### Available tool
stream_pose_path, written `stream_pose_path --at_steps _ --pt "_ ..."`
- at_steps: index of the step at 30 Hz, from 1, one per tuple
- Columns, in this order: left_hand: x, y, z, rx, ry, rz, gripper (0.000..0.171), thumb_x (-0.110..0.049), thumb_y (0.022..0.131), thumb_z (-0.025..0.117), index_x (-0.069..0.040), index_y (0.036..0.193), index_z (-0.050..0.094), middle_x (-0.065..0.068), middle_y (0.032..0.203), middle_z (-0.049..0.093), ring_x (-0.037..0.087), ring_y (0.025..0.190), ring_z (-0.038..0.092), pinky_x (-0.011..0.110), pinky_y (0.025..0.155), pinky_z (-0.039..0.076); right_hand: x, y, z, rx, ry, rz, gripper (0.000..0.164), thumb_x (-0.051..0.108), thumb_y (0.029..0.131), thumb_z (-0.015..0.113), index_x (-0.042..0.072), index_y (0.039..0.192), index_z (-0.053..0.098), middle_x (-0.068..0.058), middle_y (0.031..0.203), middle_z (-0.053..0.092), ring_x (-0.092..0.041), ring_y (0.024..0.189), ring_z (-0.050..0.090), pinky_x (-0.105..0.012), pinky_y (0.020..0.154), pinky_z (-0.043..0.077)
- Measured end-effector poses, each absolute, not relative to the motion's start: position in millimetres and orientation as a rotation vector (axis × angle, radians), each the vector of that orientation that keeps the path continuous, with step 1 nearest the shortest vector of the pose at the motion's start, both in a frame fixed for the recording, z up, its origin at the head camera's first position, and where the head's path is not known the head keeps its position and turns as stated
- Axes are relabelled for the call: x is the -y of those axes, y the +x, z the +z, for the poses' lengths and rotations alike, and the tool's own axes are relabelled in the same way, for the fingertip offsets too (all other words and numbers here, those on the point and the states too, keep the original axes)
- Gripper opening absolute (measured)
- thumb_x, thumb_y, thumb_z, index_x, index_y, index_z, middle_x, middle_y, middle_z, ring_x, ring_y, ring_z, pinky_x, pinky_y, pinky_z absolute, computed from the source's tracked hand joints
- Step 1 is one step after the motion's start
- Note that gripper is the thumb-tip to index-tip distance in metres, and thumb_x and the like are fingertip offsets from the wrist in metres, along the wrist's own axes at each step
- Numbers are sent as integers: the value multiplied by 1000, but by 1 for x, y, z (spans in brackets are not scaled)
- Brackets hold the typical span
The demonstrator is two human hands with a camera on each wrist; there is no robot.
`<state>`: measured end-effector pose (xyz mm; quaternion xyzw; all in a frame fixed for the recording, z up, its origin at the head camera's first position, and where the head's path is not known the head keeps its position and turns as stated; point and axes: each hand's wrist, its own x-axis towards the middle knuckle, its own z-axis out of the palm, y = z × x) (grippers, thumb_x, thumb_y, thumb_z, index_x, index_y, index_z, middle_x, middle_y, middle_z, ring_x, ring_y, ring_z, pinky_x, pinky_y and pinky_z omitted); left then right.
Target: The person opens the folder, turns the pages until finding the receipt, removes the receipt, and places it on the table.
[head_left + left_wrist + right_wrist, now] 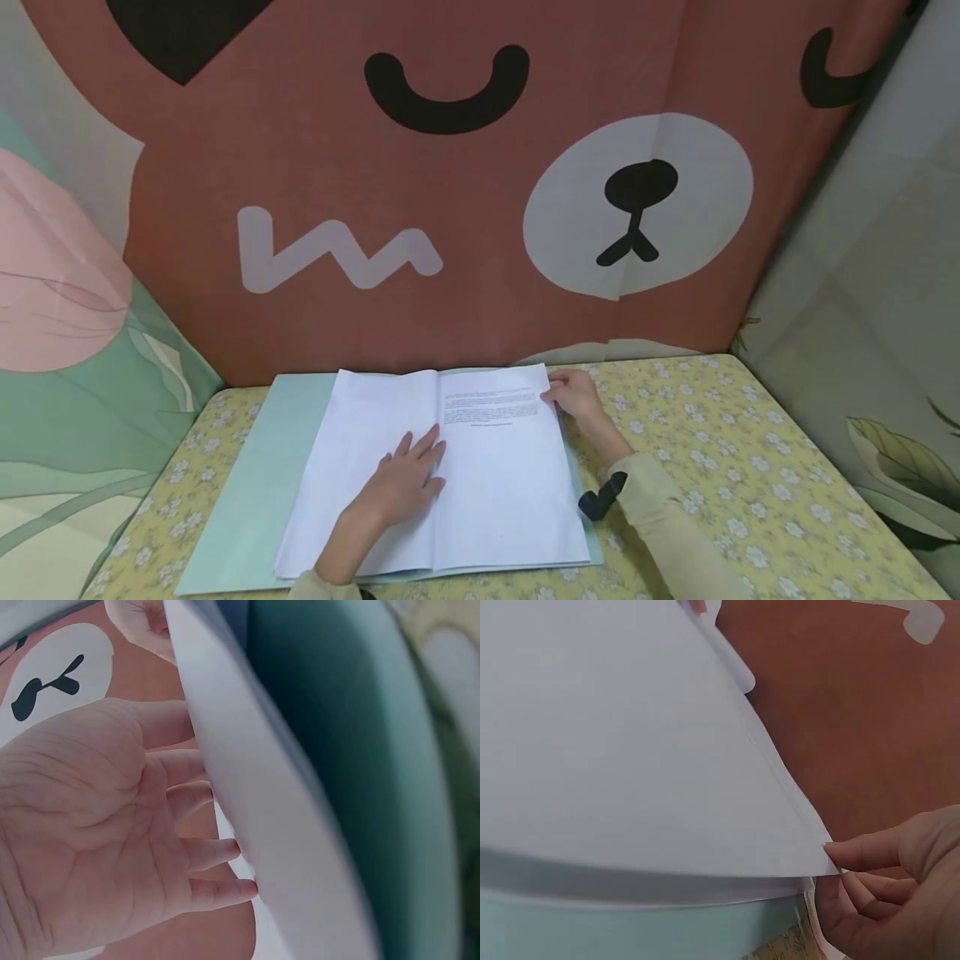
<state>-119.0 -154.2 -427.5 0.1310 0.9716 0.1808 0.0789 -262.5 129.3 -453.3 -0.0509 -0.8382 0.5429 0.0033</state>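
A stack of white paper sheets (pixel 510 492) lies opened flat inside a pale green folder (pixel 255 467). Its right page carries a block of small printed text near the top; the left page looks blank. My left hand (pixel 397 487) rests on the left page beside the central fold, its fingers straight and spread, as the left wrist view (pixel 97 825) also shows. At the upper right corner of the right page, my right hand (pixel 576 396) pinches the sheet's edge between thumb and fingers. In the right wrist view the page corner (pixel 821 859) is lifted above the sheets beneath.
The table wears a yellow flowered cloth (pixel 712 467). Directly behind it hangs a brown fabric backdrop (pixel 480 317) with a bear's face. Patterned fabric walls stand at left (pixel 67 333) and right (pixel 862 333). A dark strap (pixel 602 497) sits at the right sleeve cuff.
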Motion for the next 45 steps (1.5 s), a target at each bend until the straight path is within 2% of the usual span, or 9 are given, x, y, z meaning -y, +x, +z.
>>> stream_pose_path --at_steps 4,8,15,21,26,33,36,40,45 --pt "155 -117 -427 -2911 397 549 54 -27 104 62 -4 151 52 11 167 34 47 153 23 70 116 26 -127 -261 -454 2655 -74 1490 19 -5 84 72 -10 103 74 -17 88 71 -18 66 58 -25 54 45" --pt "156 -117 -426 -2912 399 546 54 -28 104 62 -4 152 52 11 167 34 46 153 23 70 116 26 -127 -261 -453 2656 -51 1449 11 -3 86 73 -9 95 73 -13 78 69 -16 59 56 -25 50 44" --pt "156 -115 -423 -2938 383 539 55 -27 104 61 -2 151 51 12 166 36 47 152 25 70 117 26 -130 -264 -449 2672 -117 1724 18 2 94 71 -9 107 71 -17 91 71 -17 67 66 -28 56 55" --pt "154 -113 -423 -3007 371 576 52 -24 103 62 2 147 54 17 159 44 46 147 36 67 112 36 -136 -266 -443 2689 -127 1914 25 10 98 70 -7 116 69 -15 100 73 -18 75 68 -28 63 56" --pt "149 -113 -421 -3038 305 650 51 -25 103 63 4 145 55 22 150 52 41 141 48 59 110 44 -140 -265 -430 2647 -78 2106 33 11 99 69 -9 125 65 -10 95 74 -13 71 67 -23 59 53" --pt "147 -116 -414 -2966 179 966 47 -24 105 59 7 140 59 25 143 58 43 137 51 57 112 42 -137 -265 -412 2550 -19 2313 36 10 100 67 -12 128 61 -4 89 73 -11 72 67 -19 58 52" --pt "150 -117 -411 -2907 166 1165 44 -23 106 58 7 137 60 25 135 63 42 128 59 55 106 49 -133 -266 -406 2502 -10 2409 35 8 101 66 -12 129 61 -4 90 74 -12 72 68 -19 58 52" --pt "154 -116 -406 -2763 149 1390 45 -28 106 58 5 137 61 20 125 69 37 113 68 48 90 59 -127 -265 -396 2400 -1 2547 33 5 102 64 -12 130 59 -4 91 74 -12 75 71 -21 62 56" --pt "155 -116 -399 -2545 127 1598 49 -28 107 58 9 139 55 21 121 68 35 106 70 42 86 61 -118 -263 -382 2310 -10 2665 35 3 103 62 -13 133 54 -3 96 70 -11 82 70 -24 74 60"
